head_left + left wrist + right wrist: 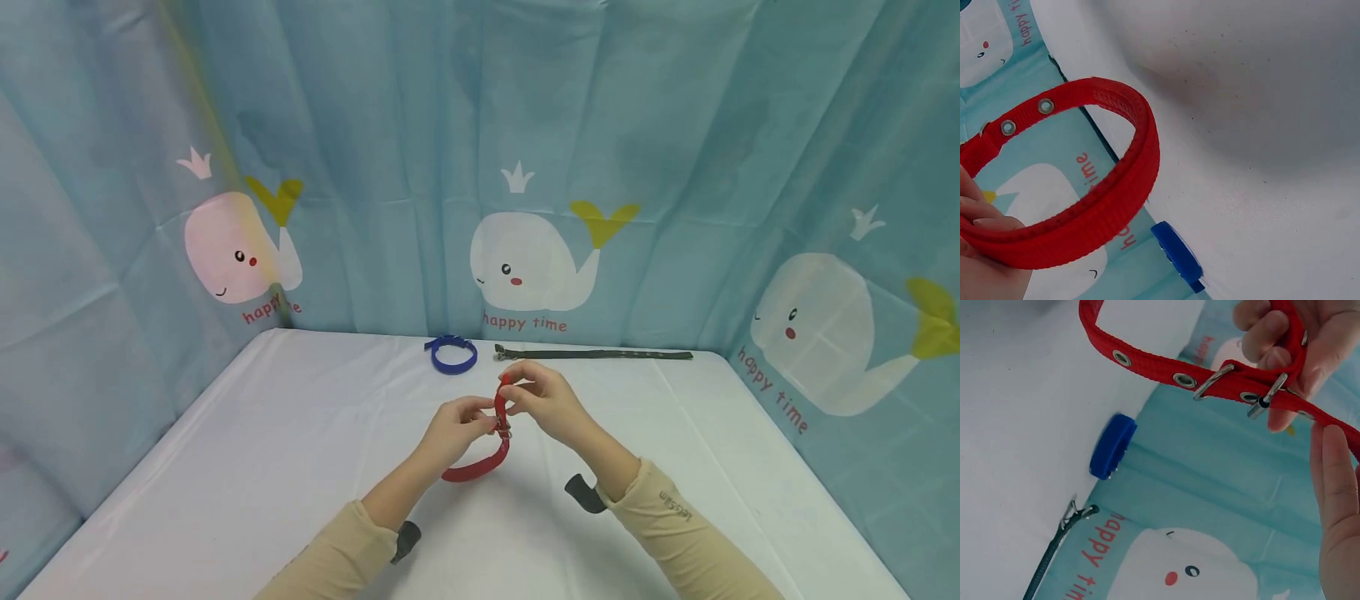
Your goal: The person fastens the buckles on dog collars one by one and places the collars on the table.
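Note:
A red collar [474, 472] is held up over the white table, bent into a loop. My left hand [453, 429] grips it beside the metal buckle [1266, 397]. At the strap's upper end, my right hand [547, 400] pinches the red webbing between thumb and fingers. In the right wrist view the strap runs through the buckle, and metal eyelets [1185, 380] line it. A metal ring [1213, 381] sits next to the buckle. The left wrist view shows the wide padded part of the loop [1116, 200] curving away from the left hand.
Toward the table's back edge lies a blue collar [453, 370], closed into a ring. To its right a dark strap [600, 354] with a buckle is stretched out straight. A blue curtain [390, 250] printed with whales stands behind the white table [300, 433].

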{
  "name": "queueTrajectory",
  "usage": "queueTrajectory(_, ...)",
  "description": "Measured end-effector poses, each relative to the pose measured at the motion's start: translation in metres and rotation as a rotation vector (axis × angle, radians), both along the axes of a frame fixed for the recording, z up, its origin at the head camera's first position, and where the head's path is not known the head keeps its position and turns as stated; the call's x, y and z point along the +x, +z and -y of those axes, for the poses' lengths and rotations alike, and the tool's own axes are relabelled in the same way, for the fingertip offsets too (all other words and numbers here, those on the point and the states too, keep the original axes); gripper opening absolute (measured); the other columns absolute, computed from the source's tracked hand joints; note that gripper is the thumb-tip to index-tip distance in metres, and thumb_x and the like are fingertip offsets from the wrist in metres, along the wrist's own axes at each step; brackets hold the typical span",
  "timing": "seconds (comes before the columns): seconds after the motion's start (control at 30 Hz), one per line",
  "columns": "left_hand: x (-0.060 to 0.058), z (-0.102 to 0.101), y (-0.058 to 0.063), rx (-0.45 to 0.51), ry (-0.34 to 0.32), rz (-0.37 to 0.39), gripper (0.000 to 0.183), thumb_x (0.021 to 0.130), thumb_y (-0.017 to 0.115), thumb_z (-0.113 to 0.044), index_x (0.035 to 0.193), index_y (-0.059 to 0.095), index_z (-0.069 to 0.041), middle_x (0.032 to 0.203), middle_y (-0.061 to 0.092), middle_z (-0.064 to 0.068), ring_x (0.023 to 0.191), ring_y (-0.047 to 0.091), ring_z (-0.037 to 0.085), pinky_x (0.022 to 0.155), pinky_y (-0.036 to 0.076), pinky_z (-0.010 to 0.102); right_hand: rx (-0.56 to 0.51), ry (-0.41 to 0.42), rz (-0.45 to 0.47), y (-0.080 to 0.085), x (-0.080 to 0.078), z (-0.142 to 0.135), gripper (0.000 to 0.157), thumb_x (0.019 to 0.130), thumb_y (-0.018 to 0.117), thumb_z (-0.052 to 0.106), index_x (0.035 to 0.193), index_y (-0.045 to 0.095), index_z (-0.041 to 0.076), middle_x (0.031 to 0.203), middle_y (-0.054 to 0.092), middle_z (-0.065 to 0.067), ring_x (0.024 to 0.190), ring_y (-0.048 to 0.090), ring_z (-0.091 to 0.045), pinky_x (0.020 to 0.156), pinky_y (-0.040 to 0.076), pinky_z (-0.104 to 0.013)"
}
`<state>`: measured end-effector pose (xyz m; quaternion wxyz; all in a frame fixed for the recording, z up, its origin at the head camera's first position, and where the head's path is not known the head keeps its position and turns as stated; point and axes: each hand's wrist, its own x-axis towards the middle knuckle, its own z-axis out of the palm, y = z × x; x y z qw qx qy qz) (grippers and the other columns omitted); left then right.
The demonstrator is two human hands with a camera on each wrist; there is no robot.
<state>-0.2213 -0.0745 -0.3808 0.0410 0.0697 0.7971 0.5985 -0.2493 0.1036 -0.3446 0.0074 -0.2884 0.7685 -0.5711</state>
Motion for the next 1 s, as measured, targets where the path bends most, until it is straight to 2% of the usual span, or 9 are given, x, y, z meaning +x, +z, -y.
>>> queueTrajectory(0.2, -0.003, -0.002, -0.002, -0.023, 0.078, 0.01, 0.037, 0.091, 0.066, -0.011, 0.126, 0.059, 0.0, 0.076, 0.063, 0.003, 0.08, 0.061, 0.019, 0.079, 0.051, 0.035, 0.012, -0.019, -0.024, -0.005, 0.003, 0.005, 0.019, 0.093, 0.062, 0.001, 0.11, 0.059, -0.006, 0.101, 0.06, -0.019, 0.088, 0.069, -0.033, 0.074, 0.057, -0.034)
queueTrajectory(0.33, -0.003, -0.003, -0.002, -0.015, 0.112, 0.011, 0.037, 0.089, 0.066, -0.008, 0.124, 0.059, 0.0, 0.073, 0.061, 0.003, 0.076, 0.058, 0.019, 0.071, 0.047, 0.029, 0.036, -0.005, -0.036, -0.007, 0.006, 0.009, 0.019, 0.093, 0.062, 0.001, 0.11, 0.059, -0.005, 0.102, 0.061, -0.019, 0.09, 0.069, -0.033, 0.077, 0.057, -0.036)
queueTrajectory(0.43, -0.001, -0.002, 0.0, -0.001, 0.1, -0.003, 0.04, 0.088, 0.065, -0.007, 0.126, 0.056, 0.001, 0.074, 0.061, 0.003, 0.076, 0.057, 0.018, 0.074, 0.049, 0.031, 0.061, -0.026, -0.06, -0.009, 0.007, 0.01, 0.018, 0.093, 0.063, 0.002, 0.109, 0.059, -0.005, 0.101, 0.062, -0.018, 0.09, 0.069, -0.032, 0.079, 0.056, -0.036)
queueTrajectory(0.57, 0.001, 0.001, 0.001, 0.047, 0.052, -0.008, 0.047, 0.087, 0.065, -0.007, 0.131, 0.051, 0.002, 0.081, 0.064, 0.003, 0.079, 0.057, 0.016, 0.081, 0.051, 0.034, 0.078, -0.052, -0.073, -0.01, 0.007, 0.01, 0.02, 0.093, 0.063, 0.003, 0.11, 0.058, -0.004, 0.102, 0.064, -0.016, 0.092, 0.067, -0.03, 0.082, 0.055, -0.035)
queueTrajectory(0.77, 0.001, 0.004, -0.002, 0.087, -0.016, -0.004, 0.057, 0.086, 0.068, -0.005, 0.138, 0.046, -0.001, 0.091, 0.067, 0.005, 0.081, 0.058, 0.015, 0.082, 0.052, 0.031, 0.068, 0.008, -0.035, -0.017, 0.007, 0.007, 0.021, 0.093, 0.063, 0.0, 0.112, 0.056, -0.004, 0.105, 0.064, -0.018, 0.098, 0.066, -0.033, 0.083, 0.055, -0.033)
queueTrajectory(1.0, 0.002, 0.006, 0.0, 0.055, -0.028, -0.016, 0.062, 0.084, 0.072, -0.004, 0.14, 0.045, -0.003, 0.101, 0.068, 0.006, 0.093, 0.063, 0.02, 0.091, 0.051, 0.042, 0.132, -0.02, -0.14, -0.027, 0.004, -0.001, 0.019, 0.091, 0.066, 0.002, 0.109, 0.062, 0.001, 0.104, 0.066, -0.014, 0.097, 0.064, -0.031, 0.086, 0.053, -0.043)
